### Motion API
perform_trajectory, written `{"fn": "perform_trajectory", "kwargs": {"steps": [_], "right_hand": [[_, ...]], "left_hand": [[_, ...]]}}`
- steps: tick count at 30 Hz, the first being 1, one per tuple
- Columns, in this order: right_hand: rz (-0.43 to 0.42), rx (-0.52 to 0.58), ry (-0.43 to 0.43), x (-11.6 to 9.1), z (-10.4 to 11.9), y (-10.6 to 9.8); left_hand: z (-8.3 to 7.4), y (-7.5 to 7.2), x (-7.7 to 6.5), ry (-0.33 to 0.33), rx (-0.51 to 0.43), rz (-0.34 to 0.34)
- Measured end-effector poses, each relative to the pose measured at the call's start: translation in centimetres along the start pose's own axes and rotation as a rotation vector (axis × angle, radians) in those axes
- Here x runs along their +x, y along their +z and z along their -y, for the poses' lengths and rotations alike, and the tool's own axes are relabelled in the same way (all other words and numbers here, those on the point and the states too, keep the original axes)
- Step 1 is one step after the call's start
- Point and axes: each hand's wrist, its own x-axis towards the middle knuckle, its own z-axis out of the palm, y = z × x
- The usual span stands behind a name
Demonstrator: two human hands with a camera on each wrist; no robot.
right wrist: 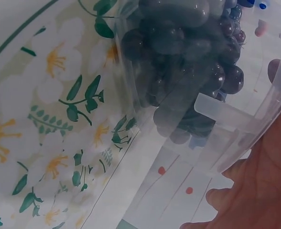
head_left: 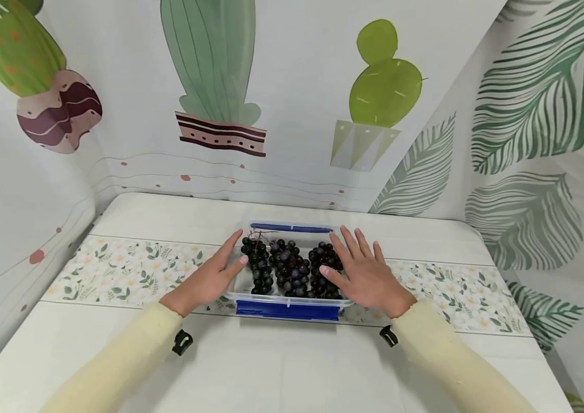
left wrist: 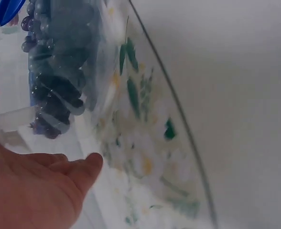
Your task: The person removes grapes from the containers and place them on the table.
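With straight fingers, the left hand (head_left: 210,281) and right hand (head_left: 368,281) seem to steady the clear, blue-clipped plastic box (head_left: 287,310) of round black grapes (head_left: 292,268) on the white, flowery surface (head_left: 287,373), and lifting it would need a squeeze.

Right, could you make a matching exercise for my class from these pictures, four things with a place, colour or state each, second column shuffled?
Column one:
1. Grapes
2. Container
3. Left hand
4. Sleeves

Column two:
A. Pale yellow
B. At the container's left side
C. Dark, in bunches
D. Clear, see-through

Pairs: 1-C, 2-D, 3-B, 4-A
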Motion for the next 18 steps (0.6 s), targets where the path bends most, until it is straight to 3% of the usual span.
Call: {"fn": "perform_trajectory", "kwargs": {"steps": [9,18], "right_hand": [[0.008,-0.018,-0.002,0.2,0.5,-0.5],[0.036,-0.031,-0.031,0.4,1.2,-0.7]], "left_hand": [[0.6,1.1,0.0,0.007,-0.219,-0.082],[1.0,1.7,0.1,0.025,-0.237,-0.097]]}}
